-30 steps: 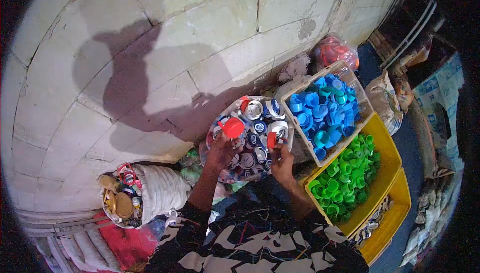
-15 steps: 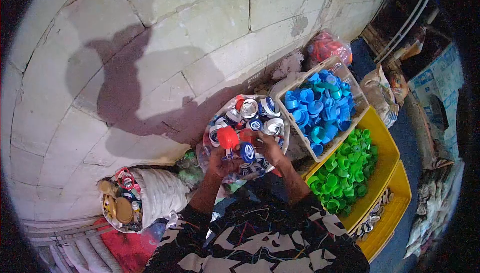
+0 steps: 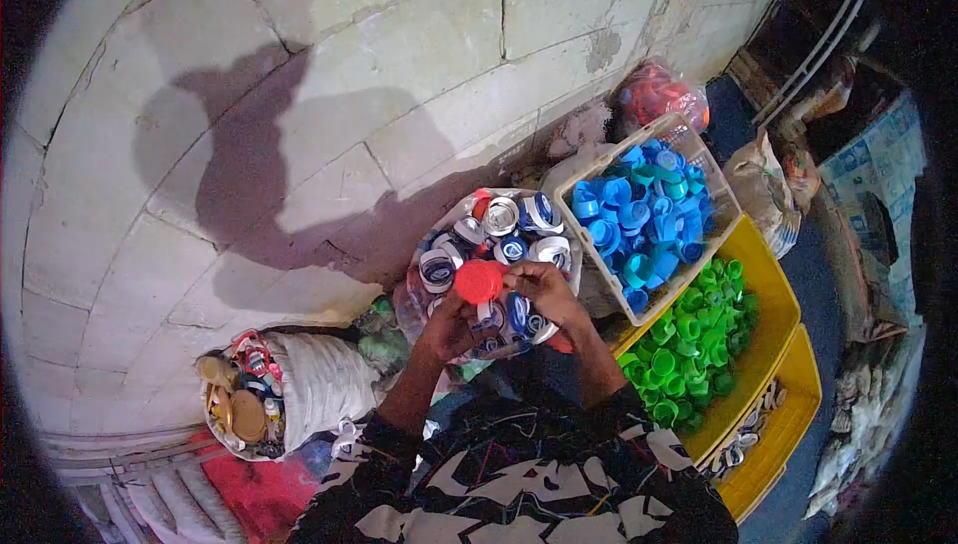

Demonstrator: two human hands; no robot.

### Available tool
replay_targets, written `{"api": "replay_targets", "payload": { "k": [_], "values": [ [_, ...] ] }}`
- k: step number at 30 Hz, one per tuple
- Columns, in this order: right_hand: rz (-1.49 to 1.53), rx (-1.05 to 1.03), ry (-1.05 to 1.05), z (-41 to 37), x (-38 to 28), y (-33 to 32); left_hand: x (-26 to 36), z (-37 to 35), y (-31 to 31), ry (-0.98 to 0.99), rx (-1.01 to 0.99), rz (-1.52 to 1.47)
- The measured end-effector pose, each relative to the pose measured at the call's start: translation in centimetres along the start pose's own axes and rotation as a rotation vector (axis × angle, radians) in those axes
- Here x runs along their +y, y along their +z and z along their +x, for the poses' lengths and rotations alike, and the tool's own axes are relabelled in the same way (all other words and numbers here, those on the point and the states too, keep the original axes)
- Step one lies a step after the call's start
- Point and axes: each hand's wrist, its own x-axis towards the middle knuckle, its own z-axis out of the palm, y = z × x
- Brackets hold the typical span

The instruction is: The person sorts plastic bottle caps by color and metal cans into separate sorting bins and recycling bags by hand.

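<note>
A red plastic cap [image 3: 479,281] is in my left hand [image 3: 449,331], its round top facing up. My right hand [image 3: 544,294] has its fingers pinched at the right edge of that cap. Both hands are over a clear plastic bag [image 3: 407,309] filled with white, blue and red caps. A dark blue cap [image 3: 517,314] lies just below my right fingers, and a white cap [image 3: 501,216] rests near the bag's far side. The undersides of the fingers are hidden.
Right of the bag stand a pale crate [image 3: 654,132] of blue caps and a yellow bin [image 3: 768,265] of green caps. A second yellow bin [image 3: 778,454] holds pale pieces. Left is a white sack [image 3: 324,389] of mixed plastic. A block wall [image 3: 419,55] rises behind.
The red cap has shifted slightly right and down with my left hand. My right hand's fingers have moved up to the cap's edge. The dark blue cap appears lower and farther right.
</note>
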Motion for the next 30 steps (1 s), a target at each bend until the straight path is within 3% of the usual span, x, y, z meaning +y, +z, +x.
{"api": "replay_targets", "payload": {
  "k": [1,4,7,10,13,16,18,20,23,26,29,30],
  "values": [
    [-0.064,-0.012,0.077,0.1,0.0,-0.4,0.3,-0.3,0.8,-0.004,0.05,-0.012],
    [0.094,0.015,0.169,-0.4,-1.3,0.3,-0.7,0.3,-1.1,0.109,0.098,0.202],
    [0.305,0.04,0.196,-0.1,0.1,1.1,-1.2,1.1,-1.9,0.077,0.15,0.198],
    [0.097,-0.085,0.176,0.2,0.4,0.5,-0.1,0.8,-1.2,-0.074,0.062,0.037],
    [-0.064,-0.435,0.262,1.4,1.1,-1.4,0.6,0.0,0.8,-0.008,0.072,0.087],
    [0.026,-0.279,0.105,0.2,0.3,0.4,0.8,0.4,1.2,0.137,0.04,0.177],
    [-0.261,-0.286,0.127,-0.5,-3.9,0.8,0.6,0.8,1.0,0.182,0.048,0.213],
    [-0.25,-0.27,0.144,-0.4,-3.2,0.7,0.6,0.9,0.7,0.128,0.035,0.154],
    [0.096,-0.196,0.201,-0.1,4.4,-1.4,2.2,-0.3,-0.6,-0.157,-0.28,-0.255],
    [0.272,-0.138,0.279,-0.7,4.8,-2.1,1.3,0.5,-1.4,-0.057,-0.172,-0.182],
    [0.466,-0.133,0.29,-0.4,3.1,-1.0,-0.3,2.3,-5.0,-0.101,-0.416,-0.393],
    [0.468,-0.097,0.331,-0.1,4.2,-1.1,-0.4,2.1,-4.4,-0.031,-0.255,-0.263]
  ]
}}
